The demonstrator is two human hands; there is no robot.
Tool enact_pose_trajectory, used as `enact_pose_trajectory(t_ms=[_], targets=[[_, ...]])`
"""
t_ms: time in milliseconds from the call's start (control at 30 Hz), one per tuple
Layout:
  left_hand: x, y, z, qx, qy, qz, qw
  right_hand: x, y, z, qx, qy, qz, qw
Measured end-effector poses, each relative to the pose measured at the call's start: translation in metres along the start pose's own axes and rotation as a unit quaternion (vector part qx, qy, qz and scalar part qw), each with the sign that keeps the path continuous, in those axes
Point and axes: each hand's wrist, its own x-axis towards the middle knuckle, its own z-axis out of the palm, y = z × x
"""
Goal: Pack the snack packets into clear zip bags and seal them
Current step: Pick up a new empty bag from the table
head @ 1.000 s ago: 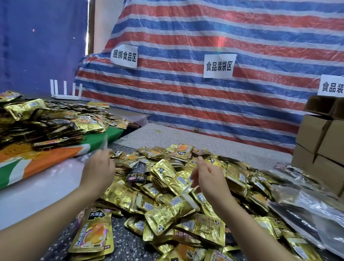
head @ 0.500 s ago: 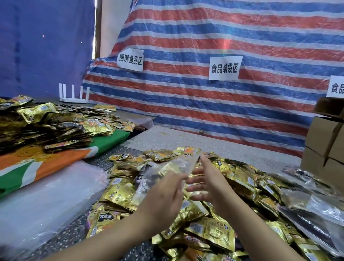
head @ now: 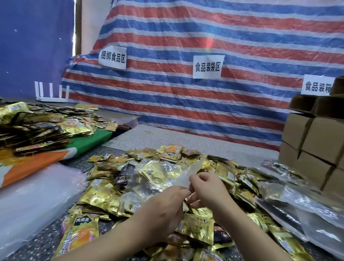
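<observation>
A heap of gold foil snack packets [head: 199,224] covers the speckled table in front of me. Above the heap I hold a clear zip bag [head: 163,178], lying slack toward the left. My left hand [head: 161,209] and my right hand [head: 207,190] meet at the bag's near right edge, and the fingertips of both pinch the plastic there. Through the plastic I see the gold packets; I cannot tell whether any are inside the bag.
A stack of clear bags [head: 19,199] lies at the left front. More packets [head: 27,124] are piled on an orange-green cloth at the left. Filled clear bags [head: 308,207] lie at the right, below stacked cardboard boxes [head: 324,145]. A striped tarp [head: 214,41] stands behind.
My left hand brought a clear bag from the left pile over the heap. Both hands have come together and now pinch the bag's edge.
</observation>
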Motion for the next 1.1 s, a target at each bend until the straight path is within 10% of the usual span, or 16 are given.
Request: enact_pose_trajectory(t_ms=[567, 867, 1100], targets=[[0.011, 0.017, 0.021, 0.106, -0.051, 0.16, 0.98, -0.016, 0.026, -0.033, -0.078, -0.006, 0.036, 0.996], [0.043, 0.035, 0.01, -0.169, 0.081, -0.246, 0.951, -0.029, 0.021, -0.039, -0.026, 0.026, -0.097, 0.995], [0.055, 0.039, 0.003, -0.258, 0.035, -0.332, 0.907, -0.041, 0.014, -0.038, -0.007, -0.006, -0.15, 0.989]])
